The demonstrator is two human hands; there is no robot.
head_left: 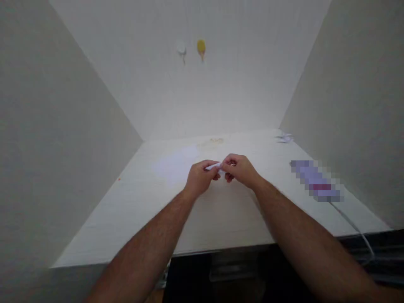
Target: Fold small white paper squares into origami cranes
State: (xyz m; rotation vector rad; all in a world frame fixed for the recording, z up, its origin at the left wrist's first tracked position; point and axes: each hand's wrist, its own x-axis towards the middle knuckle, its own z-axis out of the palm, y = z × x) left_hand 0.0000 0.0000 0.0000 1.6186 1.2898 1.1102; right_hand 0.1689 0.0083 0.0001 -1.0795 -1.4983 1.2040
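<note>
Over the middle of the white table, my left hand and my right hand meet at a small white piece that looks like folded paper. The fingers of both hands are pinched on it, the left at its near side and the right at its right end. Much of the piece is hidden behind the fingers, so its full shape does not show.
A blurred-out flat object lies at the right, with a cable running over the front edge. Crumpled white scraps lie at the back right. Panels enclose both sides and the back; yellow and white pieces are on the back panel.
</note>
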